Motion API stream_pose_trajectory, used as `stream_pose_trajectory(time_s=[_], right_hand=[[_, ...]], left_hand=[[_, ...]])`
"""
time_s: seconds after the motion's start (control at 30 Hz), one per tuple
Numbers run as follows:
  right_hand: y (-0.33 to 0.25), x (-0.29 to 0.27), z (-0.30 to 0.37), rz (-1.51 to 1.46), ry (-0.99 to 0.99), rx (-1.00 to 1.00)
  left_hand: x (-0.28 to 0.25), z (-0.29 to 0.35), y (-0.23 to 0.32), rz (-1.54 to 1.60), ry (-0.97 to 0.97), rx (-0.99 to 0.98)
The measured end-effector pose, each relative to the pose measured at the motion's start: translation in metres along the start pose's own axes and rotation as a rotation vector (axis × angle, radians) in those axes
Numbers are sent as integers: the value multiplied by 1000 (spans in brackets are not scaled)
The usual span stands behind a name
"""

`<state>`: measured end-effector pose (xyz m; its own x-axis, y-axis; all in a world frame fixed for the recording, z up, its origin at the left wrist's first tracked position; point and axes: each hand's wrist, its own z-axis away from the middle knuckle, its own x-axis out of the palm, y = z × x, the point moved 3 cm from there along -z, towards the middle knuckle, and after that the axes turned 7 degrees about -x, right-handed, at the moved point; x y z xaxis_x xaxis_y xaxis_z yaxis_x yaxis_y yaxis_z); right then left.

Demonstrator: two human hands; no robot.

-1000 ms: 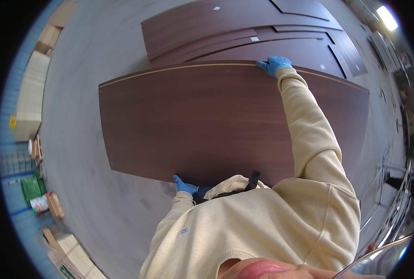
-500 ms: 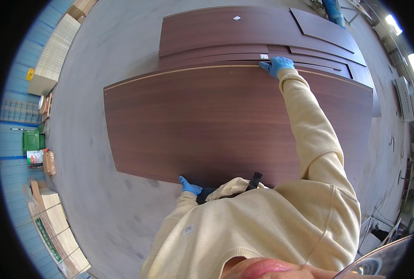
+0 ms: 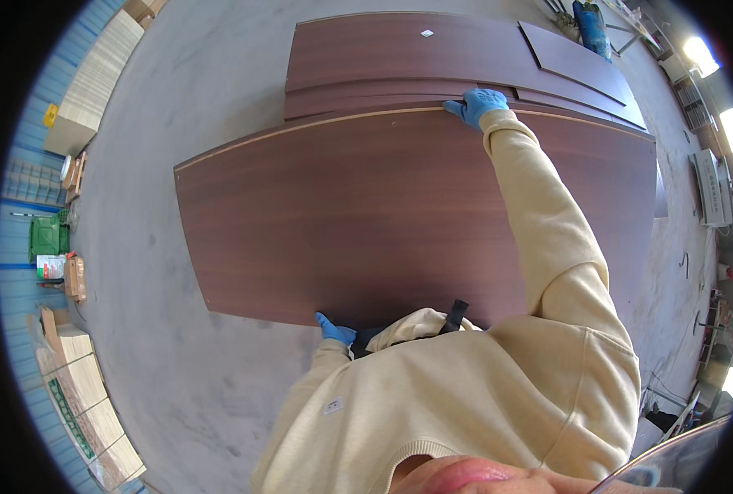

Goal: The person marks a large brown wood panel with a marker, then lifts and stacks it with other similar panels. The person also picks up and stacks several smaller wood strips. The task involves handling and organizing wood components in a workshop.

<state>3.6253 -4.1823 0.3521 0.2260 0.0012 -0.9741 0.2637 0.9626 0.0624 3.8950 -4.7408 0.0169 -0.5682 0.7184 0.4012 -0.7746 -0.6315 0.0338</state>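
Note:
A large dark brown wood-grain panel [image 3: 366,214] spans the space before me, its long far edge showing a pale strip. My right hand [image 3: 476,107], in a blue glove, is closed over that far edge, right of its middle. My left hand [image 3: 335,329], also blue-gloved, holds the near edge close to my waist; its thumb shows at the edge and the other fingers are mostly hidden. Beyond the panel lies a stack of similar brown panels [image 3: 366,53], partly covered by it. A smaller brown panel [image 3: 576,67] rests on the stack's right part.
Grey floor [image 3: 136,247] surrounds the panels. Pale board stacks [image 3: 103,82], a green bin [image 3: 49,236] and bundled boards [image 3: 91,383] line the blue wall at left. A blue cylinder [image 3: 591,31] stands at the far right; a white box-shaped unit [image 3: 711,188] is along the right side.
The held panel's far edge has moved slightly farther away and left, covering more of the stack and its white label. My right hand has moved with it; my left hand has hardly moved.

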Motion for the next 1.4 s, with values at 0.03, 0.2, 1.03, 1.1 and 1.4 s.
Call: stream_pose_trajectory(time_s=[0.03,0.2,1.03,1.1,1.4], right_hand=[[-1,-1,-3,-1,32,-13],[0,7,-12,18,101,-61],[237,179,-174,-99,-277,36],[255,199,-187,-108,-302,43],[306,216,-255,-127,-401,87]], left_hand=[[-1,-4,5,3,-8,-5],[-10,-25,2,46,-44,30],[177,-63,-113,201,88,52],[181,-76,-118,224,136,69],[256,-119,-137,226,244,103]])
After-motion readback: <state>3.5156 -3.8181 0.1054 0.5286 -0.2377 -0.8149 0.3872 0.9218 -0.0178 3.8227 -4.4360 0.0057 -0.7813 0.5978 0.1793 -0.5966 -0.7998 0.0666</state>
